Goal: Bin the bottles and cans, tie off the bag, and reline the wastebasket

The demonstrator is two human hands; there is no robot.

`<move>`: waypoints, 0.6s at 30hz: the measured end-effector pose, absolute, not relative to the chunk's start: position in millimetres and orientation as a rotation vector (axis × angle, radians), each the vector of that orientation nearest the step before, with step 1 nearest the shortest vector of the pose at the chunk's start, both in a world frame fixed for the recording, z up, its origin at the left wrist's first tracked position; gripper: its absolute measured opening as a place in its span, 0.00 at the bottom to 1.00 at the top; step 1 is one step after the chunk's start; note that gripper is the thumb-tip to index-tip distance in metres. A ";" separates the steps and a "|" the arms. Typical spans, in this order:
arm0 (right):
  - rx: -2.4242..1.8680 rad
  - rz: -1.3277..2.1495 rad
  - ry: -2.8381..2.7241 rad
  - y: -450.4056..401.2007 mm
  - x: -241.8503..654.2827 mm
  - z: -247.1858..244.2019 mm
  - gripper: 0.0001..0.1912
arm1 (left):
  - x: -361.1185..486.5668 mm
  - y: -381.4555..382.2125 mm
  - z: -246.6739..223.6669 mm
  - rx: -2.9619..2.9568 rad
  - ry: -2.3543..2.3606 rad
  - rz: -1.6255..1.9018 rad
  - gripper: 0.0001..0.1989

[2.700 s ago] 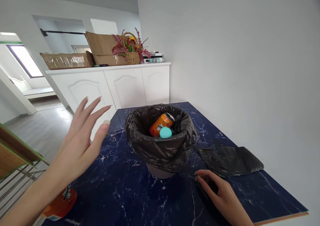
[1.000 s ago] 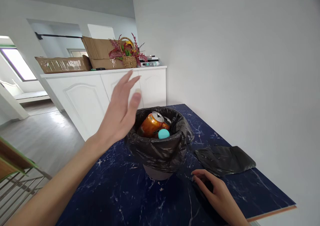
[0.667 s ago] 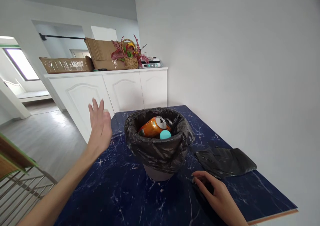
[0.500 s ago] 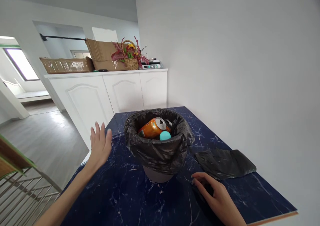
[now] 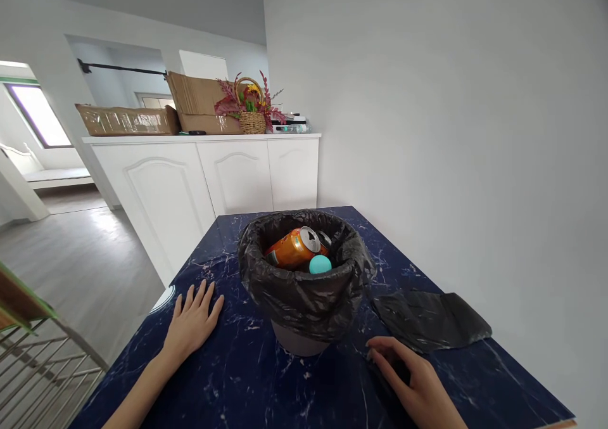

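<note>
My left hand [image 5: 194, 321] lies flat on the dark blue marbled table [image 5: 247, 384], fingers spread and empty. To its right stands a trash bin [image 5: 299, 343] lined with a black garbage bag [image 5: 304, 296] folded over the rim. Inside lie an orange soda can [image 5: 294, 248] on its side, part of a second can [image 5: 324, 242] and a turquoise ball [image 5: 320, 264]; whatever is beneath them is hidden. My right hand [image 5: 411, 375] rests on the table right of the bin, loosely curled, with a gap between thumb and forefinger. Nothing shows in it.
A folded black garbage bag [image 5: 432, 320] lies behind my right hand. White cabinets [image 5: 237, 175] stand beyond the table, bearing cardboard boxes [image 5: 128, 121] and a flower basket [image 5: 251, 122]. A wall [image 5: 451, 131] runs along the right; a metal rack [image 5: 42, 359] stands at lower left.
My left hand has come down from the air beside the bin onto the table. My right hand stays in its place, and the view has shifted slightly.
</note>
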State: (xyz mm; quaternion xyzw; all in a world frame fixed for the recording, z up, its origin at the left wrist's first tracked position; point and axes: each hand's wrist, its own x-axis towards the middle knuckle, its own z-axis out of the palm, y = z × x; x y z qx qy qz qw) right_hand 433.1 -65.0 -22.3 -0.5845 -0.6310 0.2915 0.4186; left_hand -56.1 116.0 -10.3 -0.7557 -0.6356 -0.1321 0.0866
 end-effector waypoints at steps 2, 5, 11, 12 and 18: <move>-1.466 0.743 -1.593 -64.7 431.1 -19.5 0.20 | -53.4 116.3 -7.3 -2.244 -1.938 -0.405 0.34; -1.439 0.790 -1.589 -61.7 428.3 -7.2 0.22 | -42.8 112.0 6.8 -2.295 -2.020 -0.485 0.37; -1.245 1.042 -1.441 -38.7 435.9 53.1 0.27 | 6.9 91.2 75.0 -2.598 -2.301 -1.324 0.33; -1.209 1.103 -1.371 -32.3 438.7 65.8 0.27 | 16.6 88.4 87.6 -2.667 -2.401 -1.491 0.35; -0.921 1.669 -0.961 4.6 451.8 134.0 0.26 | 59.3 72.4 152.1 -3.204 -2.370 -2.324 0.34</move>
